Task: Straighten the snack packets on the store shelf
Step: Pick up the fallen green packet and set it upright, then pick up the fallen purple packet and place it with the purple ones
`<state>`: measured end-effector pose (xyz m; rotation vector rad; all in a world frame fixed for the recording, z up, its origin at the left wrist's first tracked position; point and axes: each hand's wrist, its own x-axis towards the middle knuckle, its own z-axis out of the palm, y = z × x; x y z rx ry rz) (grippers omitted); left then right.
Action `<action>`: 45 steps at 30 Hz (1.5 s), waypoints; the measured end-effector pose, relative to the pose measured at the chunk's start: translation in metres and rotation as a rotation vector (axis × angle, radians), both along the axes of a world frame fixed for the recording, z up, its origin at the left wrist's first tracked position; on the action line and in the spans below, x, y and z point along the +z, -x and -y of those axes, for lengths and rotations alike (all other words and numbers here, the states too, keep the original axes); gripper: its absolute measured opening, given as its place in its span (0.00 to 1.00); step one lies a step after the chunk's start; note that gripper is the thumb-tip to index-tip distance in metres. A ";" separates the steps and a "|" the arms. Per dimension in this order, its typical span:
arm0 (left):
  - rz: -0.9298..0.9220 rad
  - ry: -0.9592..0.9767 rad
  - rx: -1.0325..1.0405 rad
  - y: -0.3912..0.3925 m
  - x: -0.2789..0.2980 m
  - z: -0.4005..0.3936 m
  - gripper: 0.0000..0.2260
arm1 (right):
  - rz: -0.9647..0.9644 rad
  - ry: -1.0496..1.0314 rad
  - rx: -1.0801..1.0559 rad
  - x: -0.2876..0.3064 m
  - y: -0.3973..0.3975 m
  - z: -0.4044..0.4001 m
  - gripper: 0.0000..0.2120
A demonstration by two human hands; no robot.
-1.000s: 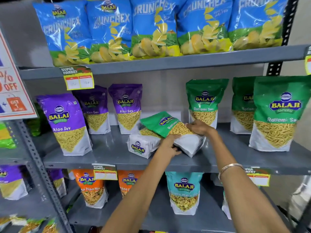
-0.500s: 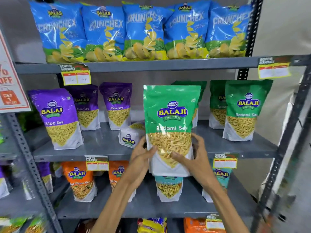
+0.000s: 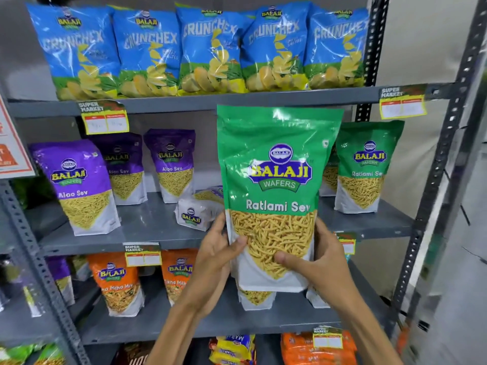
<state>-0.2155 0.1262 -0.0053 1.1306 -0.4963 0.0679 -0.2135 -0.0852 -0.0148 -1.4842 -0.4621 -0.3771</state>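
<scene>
I hold a green Ratlami Sev packet [image 3: 274, 164] upright in front of the middle shelf [image 3: 147, 233]. My left hand [image 3: 216, 262] grips its lower left edge, thumb on the front. My right hand [image 3: 316, 262] grips its lower right edge the same way. A purple Aloo Sev packet [image 3: 196, 212] lies flat on the shelf just left of the held one. Three purple Aloo Sev packets [image 3: 79, 185] stand upright at the left. A green Ratlami Sev packet [image 3: 366, 167] stands at the right, and another is partly hidden behind the held packet.
Blue Crunchex bags [image 3: 210, 48] fill the top shelf. Orange Balaji packets [image 3: 116, 283] stand on the lower shelf. Price tags [image 3: 104, 118] hang on shelf edges. A perforated metal upright [image 3: 432, 196] bounds the rack on the right, with a sale sign [image 3: 13, 154] at the left.
Both hands lifted the green packet from lying on the shelf to upright, and it has come closer to the camera. The view shifted left and nearer.
</scene>
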 end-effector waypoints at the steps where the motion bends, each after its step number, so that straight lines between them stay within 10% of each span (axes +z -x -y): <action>1: 0.003 -0.021 -0.004 -0.007 -0.005 0.006 0.27 | -0.022 -0.003 0.006 -0.004 -0.005 0.006 0.39; 20: -0.031 -0.248 0.326 -0.267 -0.035 0.118 0.32 | -0.124 0.097 -0.152 -0.033 -0.283 0.088 0.38; 31: 0.055 -0.415 0.351 -0.266 -0.035 0.109 0.36 | -0.093 0.077 -0.357 -0.041 -0.268 0.086 0.44; 35: 0.078 -0.423 0.451 -0.230 -0.049 0.058 0.33 | 0.142 0.062 -0.665 -0.058 -0.230 0.052 0.18; 38: 0.148 -0.443 0.557 -0.209 -0.034 0.011 0.23 | 0.162 0.015 -0.571 -0.055 -0.217 0.003 0.05; 45: -0.048 -0.607 0.977 -0.243 0.020 -0.101 0.15 | -0.264 0.496 -0.174 -0.022 -0.262 -0.116 0.25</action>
